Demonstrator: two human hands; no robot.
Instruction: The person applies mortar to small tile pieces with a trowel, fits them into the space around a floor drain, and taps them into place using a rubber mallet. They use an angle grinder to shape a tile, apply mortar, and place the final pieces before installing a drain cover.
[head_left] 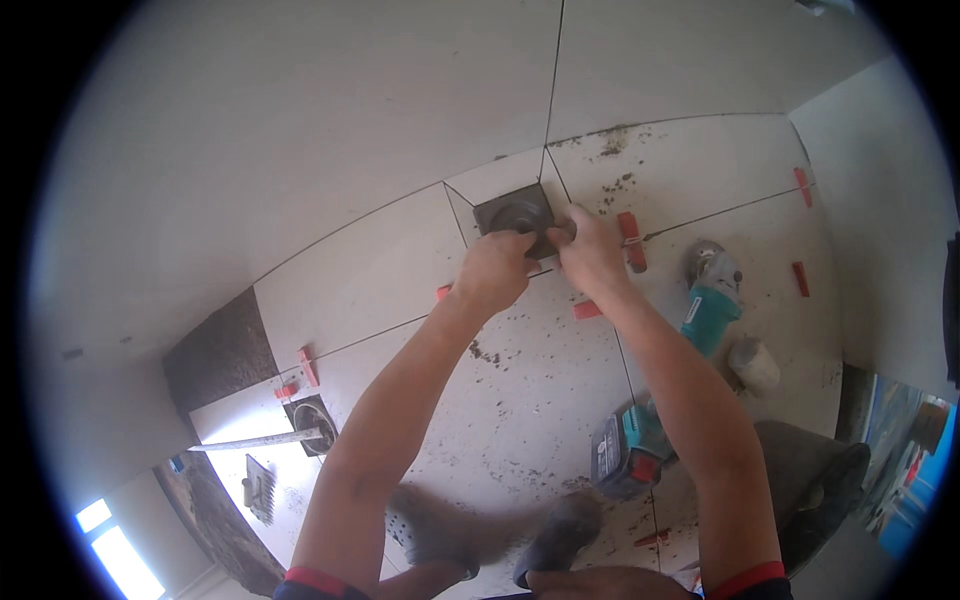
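A square dark grey floor drain (500,214) with a round recess sits among pale floor tiles close to the wall. My left hand (495,272) is on its near side, fingers bent and pressed together against the drain. At its right edge, my right hand (592,252) grips with thumb and curled fingers, the fingertips partly hidden. Both hands touch the drain. Cut tile pieces with dark joints surround it. Just right of my right hand lies a red tile-levelling wedge (631,242).
A teal cordless angle grinder (708,308) lies right, partly behind my right forearm, beside a whitish cylinder (753,365). A notched trowel (260,490) and a pipe opening (312,425) crossed by a pale strip are at left. Crumbs of mortar and several red wedges dot the tiles.
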